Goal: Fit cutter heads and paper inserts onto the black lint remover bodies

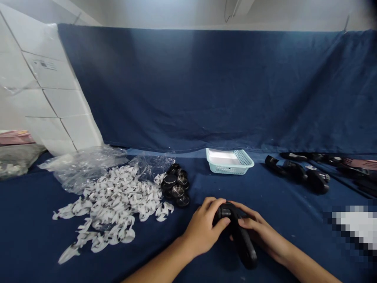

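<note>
A black handheld device (243,239), in shape like a hair dryer, is between my two hands, its handle slanting down toward me. My left hand (204,228) is closed around the left side of its head, thumb pressed near the joint with the handle. On the other side, my right hand (255,226) grips it, thumb on the upper handle and fingers behind. Part of the head is covered by my fingers. Round black caps (177,191), some with mesh faces, are heaped left of my hands. Beyond them lies a spread pile of small curved white plastic pieces (123,196).
A light blue plastic basket (229,169) stands at the back. More black devices (300,173) lie at the right, near a pixelated white patch (357,226). Clear plastic bags (85,163) lie behind the white pieces. A blue cloth curtain (188,86) closes off the back, with white boxes (53,74) stacked left.
</note>
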`<state>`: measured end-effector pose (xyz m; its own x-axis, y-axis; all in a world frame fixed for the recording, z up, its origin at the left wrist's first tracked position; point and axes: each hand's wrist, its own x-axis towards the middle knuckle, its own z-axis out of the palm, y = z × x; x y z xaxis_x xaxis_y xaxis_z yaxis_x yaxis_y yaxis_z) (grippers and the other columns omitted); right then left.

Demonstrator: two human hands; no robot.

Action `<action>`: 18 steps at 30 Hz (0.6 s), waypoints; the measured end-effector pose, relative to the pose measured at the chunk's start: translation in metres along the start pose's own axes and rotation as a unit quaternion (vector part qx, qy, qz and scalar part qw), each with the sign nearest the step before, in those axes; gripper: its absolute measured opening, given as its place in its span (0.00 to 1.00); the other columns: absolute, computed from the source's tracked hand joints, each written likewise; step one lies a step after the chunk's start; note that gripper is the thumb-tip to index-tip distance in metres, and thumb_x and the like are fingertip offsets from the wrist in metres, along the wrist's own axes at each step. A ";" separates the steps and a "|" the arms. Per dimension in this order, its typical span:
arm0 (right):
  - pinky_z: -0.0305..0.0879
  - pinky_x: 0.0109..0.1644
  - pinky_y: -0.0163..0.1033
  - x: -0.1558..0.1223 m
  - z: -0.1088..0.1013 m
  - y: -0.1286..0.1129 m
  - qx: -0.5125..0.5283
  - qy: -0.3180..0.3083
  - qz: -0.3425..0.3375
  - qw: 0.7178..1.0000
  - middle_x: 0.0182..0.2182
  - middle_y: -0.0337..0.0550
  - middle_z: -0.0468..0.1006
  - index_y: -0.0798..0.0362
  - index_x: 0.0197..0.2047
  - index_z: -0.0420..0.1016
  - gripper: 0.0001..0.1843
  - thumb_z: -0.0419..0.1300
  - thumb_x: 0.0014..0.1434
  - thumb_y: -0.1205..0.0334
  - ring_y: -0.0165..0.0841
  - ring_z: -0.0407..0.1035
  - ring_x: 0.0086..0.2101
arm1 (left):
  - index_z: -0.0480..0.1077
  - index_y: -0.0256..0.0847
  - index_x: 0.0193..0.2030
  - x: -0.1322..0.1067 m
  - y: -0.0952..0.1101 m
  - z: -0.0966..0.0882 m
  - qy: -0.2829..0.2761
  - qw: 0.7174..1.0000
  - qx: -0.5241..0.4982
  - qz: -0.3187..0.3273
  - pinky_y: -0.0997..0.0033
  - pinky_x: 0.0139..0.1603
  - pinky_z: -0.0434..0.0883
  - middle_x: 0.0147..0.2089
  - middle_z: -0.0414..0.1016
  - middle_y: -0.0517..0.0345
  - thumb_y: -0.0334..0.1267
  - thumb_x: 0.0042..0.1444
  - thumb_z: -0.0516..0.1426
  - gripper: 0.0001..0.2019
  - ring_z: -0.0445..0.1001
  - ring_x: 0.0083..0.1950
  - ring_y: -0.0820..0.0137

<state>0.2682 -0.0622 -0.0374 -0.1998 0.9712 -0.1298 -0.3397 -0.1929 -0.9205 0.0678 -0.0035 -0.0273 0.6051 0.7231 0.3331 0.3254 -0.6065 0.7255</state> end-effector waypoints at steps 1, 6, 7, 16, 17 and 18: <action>0.70 0.50 0.53 0.000 0.001 0.000 0.000 -0.002 -0.004 1.000 0.43 0.42 0.76 0.45 0.59 0.69 0.25 0.61 0.58 0.62 0.40 0.74 0.40 | 0.62 0.50 0.61 -0.001 0.000 0.000 0.002 1.000 0.000 0.000 0.59 0.60 0.66 0.59 0.66 0.54 0.39 0.60 0.57 0.21 0.70 0.56 0.63; 0.70 0.48 0.52 0.001 -0.002 0.006 -0.027 0.020 -0.004 0.999 0.46 0.42 0.75 0.42 0.59 0.67 0.26 0.62 0.57 0.61 0.40 0.75 0.40 | 0.63 0.50 0.60 -0.003 -0.001 0.000 0.013 1.000 -0.010 0.003 0.59 0.61 0.66 0.60 0.66 0.55 0.36 0.58 0.58 0.23 0.70 0.57 0.63; 0.70 0.48 0.52 0.002 -0.003 0.007 -0.035 0.020 -0.001 0.999 0.47 0.42 0.75 0.41 0.60 0.67 0.27 0.63 0.57 0.61 0.39 0.75 0.39 | 0.64 0.50 0.60 -0.003 -0.002 0.000 0.015 1.000 -0.014 0.006 0.59 0.62 0.66 0.59 0.67 0.55 0.35 0.57 0.59 0.23 0.69 0.58 0.63; 0.70 0.47 0.52 0.000 0.004 0.003 -0.060 0.025 -0.002 0.998 0.33 0.38 0.77 0.44 0.58 0.67 0.25 0.61 0.58 0.58 0.40 0.77 0.35 | 0.67 0.48 0.57 -0.001 0.006 -0.001 0.026 0.999 -0.038 0.021 0.62 0.60 0.67 0.56 0.72 0.57 0.31 0.55 0.60 0.22 0.71 0.56 0.65; 0.70 0.47 0.51 0.001 0.005 0.002 -0.062 0.025 -0.001 0.998 0.33 0.38 0.77 0.44 0.58 0.67 0.25 0.61 0.58 0.57 0.40 0.77 0.35 | 0.67 0.48 0.57 -0.001 0.006 -0.001 0.027 0.999 -0.037 0.022 0.63 0.60 0.67 0.56 0.72 0.58 0.31 0.55 0.60 0.22 0.71 0.56 0.66; 0.70 0.46 0.51 0.001 0.005 0.002 -0.066 0.025 0.001 0.998 0.33 0.39 0.77 0.44 0.59 0.67 0.25 0.61 0.58 0.57 0.40 0.77 0.35 | 0.67 0.48 0.57 -0.001 0.006 -0.001 0.028 0.999 -0.035 0.021 0.63 0.60 0.67 0.56 0.72 0.58 0.31 0.55 0.60 0.22 0.71 0.56 0.66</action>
<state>0.2627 -0.0625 -0.0370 -0.1535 0.9773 -0.1464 -0.2155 -0.1777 -0.9602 0.0680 -0.0077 -0.0226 0.5756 0.7156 0.3958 0.2469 -0.6135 0.7502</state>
